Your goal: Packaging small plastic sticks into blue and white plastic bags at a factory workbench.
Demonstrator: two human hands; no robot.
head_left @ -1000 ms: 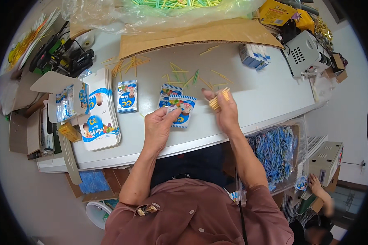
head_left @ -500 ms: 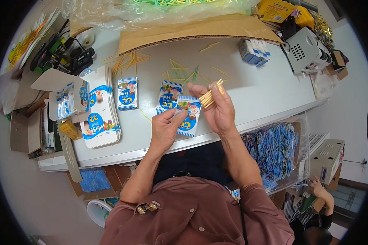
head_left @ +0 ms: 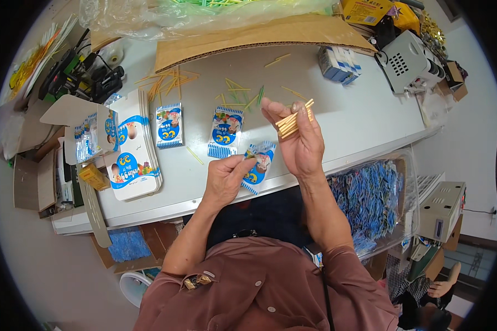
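Note:
My left hand (head_left: 223,177) pinches a small blue-and-white packet (head_left: 263,160) by its side, tilted above the front of the table. In my raised right hand (head_left: 305,149), a bundle of thin pale-yellow sticks (head_left: 288,126) lies across the palm, gripped between thumb and fingers. A gap separates the packet from the bundle. Just beyond my left hand, a similar packet (head_left: 226,131) lies on the table, and a short stack of packets (head_left: 169,126) sits farther left. Loose yellow and green sticks (head_left: 236,91) are scattered past my hands, beside an orange pile (head_left: 174,81).
Flat printed cartons (head_left: 133,151) are stacked at left, beside an open carton of packets (head_left: 88,137). Cardboard (head_left: 265,37) edges the back; a blue-white box (head_left: 337,65) stands back right. A clear tub (head_left: 407,212) holds blue packets. A co-worker's hand (head_left: 440,288) shows lower right.
The packet in my left hand has tilted and moved away from the sticks. My right hand has shifted slightly right with its bundle. The co-worker's hand at lower right has moved downward.

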